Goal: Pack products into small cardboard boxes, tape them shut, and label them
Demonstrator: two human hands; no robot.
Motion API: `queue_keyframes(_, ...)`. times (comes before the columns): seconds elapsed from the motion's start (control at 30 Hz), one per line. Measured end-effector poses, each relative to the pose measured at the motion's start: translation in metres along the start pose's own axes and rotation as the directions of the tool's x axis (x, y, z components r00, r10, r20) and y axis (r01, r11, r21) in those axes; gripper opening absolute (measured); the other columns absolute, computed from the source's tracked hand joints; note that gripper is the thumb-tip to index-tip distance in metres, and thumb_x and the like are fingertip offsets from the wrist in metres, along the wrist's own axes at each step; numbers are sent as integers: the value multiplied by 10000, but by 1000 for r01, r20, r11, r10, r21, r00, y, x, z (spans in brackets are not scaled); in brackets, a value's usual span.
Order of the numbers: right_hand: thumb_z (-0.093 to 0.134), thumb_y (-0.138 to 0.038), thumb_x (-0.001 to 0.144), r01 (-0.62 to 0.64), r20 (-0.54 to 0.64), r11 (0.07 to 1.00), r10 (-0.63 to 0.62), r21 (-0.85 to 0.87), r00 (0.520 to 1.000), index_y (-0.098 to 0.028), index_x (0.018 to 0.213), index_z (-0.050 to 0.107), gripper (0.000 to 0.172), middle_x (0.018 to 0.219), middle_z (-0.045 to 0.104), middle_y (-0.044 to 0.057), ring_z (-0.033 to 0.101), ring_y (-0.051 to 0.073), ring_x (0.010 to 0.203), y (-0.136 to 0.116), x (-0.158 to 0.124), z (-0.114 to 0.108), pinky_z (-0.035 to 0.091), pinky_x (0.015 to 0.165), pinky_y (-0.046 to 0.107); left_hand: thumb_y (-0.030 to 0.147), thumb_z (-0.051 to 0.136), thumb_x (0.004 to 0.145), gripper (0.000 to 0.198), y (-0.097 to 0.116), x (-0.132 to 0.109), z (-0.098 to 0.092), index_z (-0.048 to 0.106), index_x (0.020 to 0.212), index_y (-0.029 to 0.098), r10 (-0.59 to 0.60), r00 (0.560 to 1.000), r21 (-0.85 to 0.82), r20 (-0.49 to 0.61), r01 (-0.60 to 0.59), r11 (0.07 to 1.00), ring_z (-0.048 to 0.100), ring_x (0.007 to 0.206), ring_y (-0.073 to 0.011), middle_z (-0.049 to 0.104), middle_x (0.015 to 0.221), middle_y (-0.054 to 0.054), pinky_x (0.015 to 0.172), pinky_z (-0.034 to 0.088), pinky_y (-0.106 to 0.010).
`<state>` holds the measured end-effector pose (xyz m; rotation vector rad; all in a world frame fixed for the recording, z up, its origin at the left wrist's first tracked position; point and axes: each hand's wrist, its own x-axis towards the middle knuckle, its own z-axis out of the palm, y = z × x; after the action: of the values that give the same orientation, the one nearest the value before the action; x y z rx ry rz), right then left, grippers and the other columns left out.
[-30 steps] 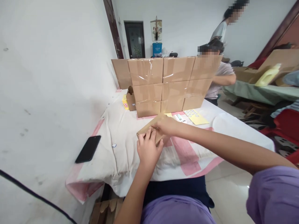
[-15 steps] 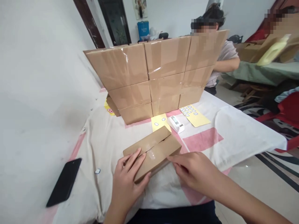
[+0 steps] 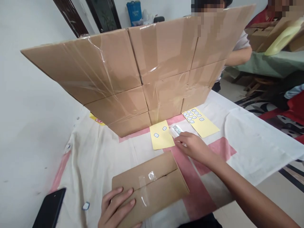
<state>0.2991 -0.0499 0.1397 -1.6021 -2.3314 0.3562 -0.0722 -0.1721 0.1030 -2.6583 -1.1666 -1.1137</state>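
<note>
A closed brown cardboard box (image 3: pixel 156 193) lies before me, with clear tape across the seam of its flaps. My left hand (image 3: pixel 116 209) grips its near left end, fingers over the top and the thumb mostly hidden at the lower edge. Beyond the box, my right hand (image 3: pixel 193 144) has its fingers closed around the near end of a small white box (image 3: pixel 175 130) with a printed picture. Beside that lies a yellow sheet (image 3: pixel 162 142) bearing two blue-edged white stickers. Another yellow sheet (image 3: pixel 206 126), farther right, carries several such stickers.
A tall wall of taped cardboard boxes (image 3: pixel 163 50) stands across the table. A black phone (image 3: pixel 49 207) and a loose sticker (image 3: pixel 85 205) lie at the left on the white and pink cloth (image 3: pixel 95 164). A person's arm (image 3: pixel 239 57) shows behind the wall.
My right hand has left the cardboard box's side, reached forward and closed on the small white box. The cardboard box has shifted nearer to me, my left hand still on it. The view has moved closer.
</note>
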Motion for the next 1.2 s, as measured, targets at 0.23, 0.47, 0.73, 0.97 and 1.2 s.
queue_keyframes(0.23, 453, -16, 945, 303, 286, 917, -227, -259, 931, -190, 1232, 702, 418, 1132, 602, 157, 559, 266, 1026, -20, 111, 49, 351, 769, 340, 442, 722, 862, 277, 11, -10, 4, 734, 1088, 282, -121, 992, -4, -37, 121, 993, 662, 1103, -296, 784, 1058, -85, 833, 597, -452)
queue_keyframes(0.47, 470, 10, 923, 282, 353, 934, -194, -219, 915, -132, 1043, 669, 272, 1100, 599, 140, 536, 233, 970, -13, 127, 63, 342, 730, 321, 422, 700, 874, 245, 17, -16, 11, 747, 1087, 311, -196, 978, -47, -71, 193, 980, 663, 1103, -307, 784, 1048, -84, 847, 583, -489)
queue_keyframes(0.73, 451, -30, 955, 217, 94, 971, -226, 101, 970, -147, 939, 589, 181, 1038, 612, 106, 543, 211, 972, -9, 102, 33, 381, 807, 311, 502, 723, 841, 335, 0, -12, -3, 734, 1105, 298, -130, 991, -50, 16, 130, 990, 663, 1122, -309, 780, 1069, -81, 863, 585, -475)
queue_keyframes(0.97, 533, -185, 953, 86, 147, 712, -259, 697, 955, -203, 896, 527, 61, 913, 576, 13, 482, 142, 783, 10, 34, -7, 386, 704, 268, 367, 742, 838, 336, -35, -5, -23, 708, 1134, 213, -33, 995, -2, 95, 33, 999, 624, 1207, -336, 756, 1153, -132, 881, 580, -471)
queue_keyframes(1.2, 635, -146, 897, 57, 231, 551, -439, 833, 868, -194, 874, 532, 115, 883, 540, -19, 479, 98, 739, 17, 10, 28, 378, 657, 226, 237, 771, 776, 465, -52, 1, -19, 675, 1231, 260, -148, 988, 17, 38, 147, 989, 595, 1254, -346, 713, 1254, -105, 997, 495, -554)
